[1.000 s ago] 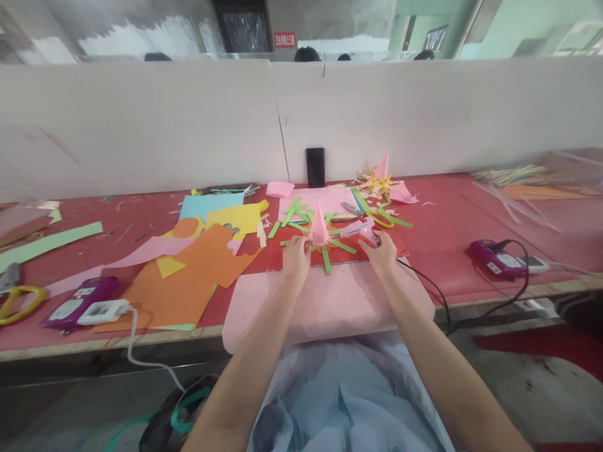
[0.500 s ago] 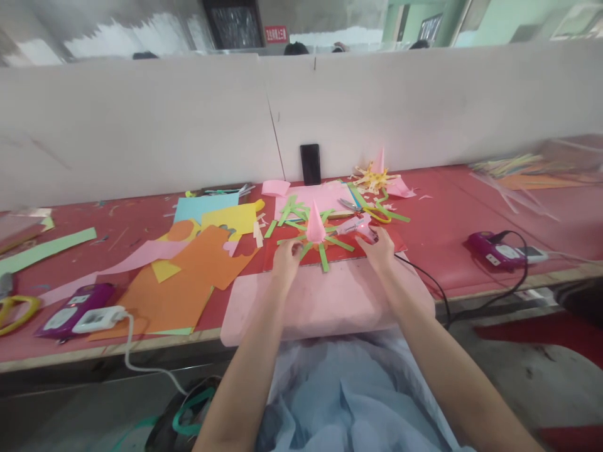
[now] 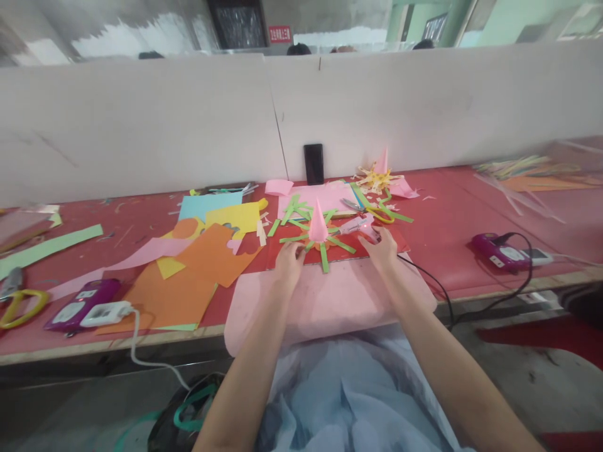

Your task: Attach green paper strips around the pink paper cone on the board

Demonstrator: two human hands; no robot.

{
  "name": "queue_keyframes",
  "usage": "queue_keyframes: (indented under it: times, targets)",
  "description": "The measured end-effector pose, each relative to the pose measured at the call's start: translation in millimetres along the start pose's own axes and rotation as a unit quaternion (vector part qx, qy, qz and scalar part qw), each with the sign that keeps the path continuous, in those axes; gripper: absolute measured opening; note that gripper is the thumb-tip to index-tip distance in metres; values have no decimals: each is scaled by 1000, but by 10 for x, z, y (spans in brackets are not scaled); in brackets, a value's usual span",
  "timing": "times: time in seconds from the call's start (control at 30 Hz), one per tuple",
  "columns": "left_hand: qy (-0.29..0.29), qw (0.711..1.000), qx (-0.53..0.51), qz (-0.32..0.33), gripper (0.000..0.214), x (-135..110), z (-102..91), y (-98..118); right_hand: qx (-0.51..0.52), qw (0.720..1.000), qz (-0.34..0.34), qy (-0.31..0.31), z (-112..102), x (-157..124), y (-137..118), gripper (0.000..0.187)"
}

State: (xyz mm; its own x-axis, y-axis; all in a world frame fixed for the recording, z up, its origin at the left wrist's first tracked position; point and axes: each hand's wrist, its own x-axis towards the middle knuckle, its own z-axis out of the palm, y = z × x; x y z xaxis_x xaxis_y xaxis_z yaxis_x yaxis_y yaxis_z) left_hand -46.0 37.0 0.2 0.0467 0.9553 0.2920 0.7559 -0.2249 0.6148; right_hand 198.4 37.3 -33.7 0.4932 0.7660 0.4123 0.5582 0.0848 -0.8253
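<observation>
A pink paper cone point(image 3: 318, 223) stands on an orange disc with green paper strips point(image 3: 325, 256) fanned around it, on a red sheet point(image 3: 400, 242). My left hand point(image 3: 288, 260) rests just left of the cone, fingers curled onto the end of a green strip. Just right of the cone, my right hand point(image 3: 382, 248) is closed on a pink glue gun point(image 3: 360, 225), whose nozzle points at the cone's base. The gun's black cord point(image 3: 438, 292) trails off the table's front edge. A large pink sheet point(image 3: 325, 304) lies under my wrists and hangs over the edge.
Orange point(image 3: 202, 270), yellow point(image 3: 238, 216) and blue point(image 3: 207, 204) papers lie to the left. A phone point(image 3: 313, 163) leans on the white partition. Yellow-handled scissors point(image 3: 379, 215) and a second cone craft point(image 3: 377, 177) sit behind. Purple devices point(image 3: 80, 304) point(image 3: 499, 254) flank me.
The view has shifted slightly. Both hands stay beside the cone; my left hand has edged a little nearer the green strips.
</observation>
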Motion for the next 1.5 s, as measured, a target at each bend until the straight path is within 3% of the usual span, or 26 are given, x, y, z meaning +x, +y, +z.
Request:
queue_keyframes:
  times: [0.53,0.67,0.97,1.13,1.33,1.5]
  targets:
    - [4,1000,24,-8,12,-5,0,42,0,1000,24,-12,-39,-8,-63,50]
    - [18,999,39,30,16,17,0,88,-8,1000,10,3,-26,-2,-59,48]
    - [-114,986,79,91,34,244,0,295,2,1000,10,6,-1,3,-11,51]
    - [-116,984,106,84,35,309,57,250,7,1000,17,3,-10,-5,-28,51]
    - [-92,980,147,101,38,120,44,310,3,1000,24,-2,-41,-22,-70,52]
    - [-121,969,188,103,46,-202,155,442,4,1000,31,2,-34,-15,-74,52]
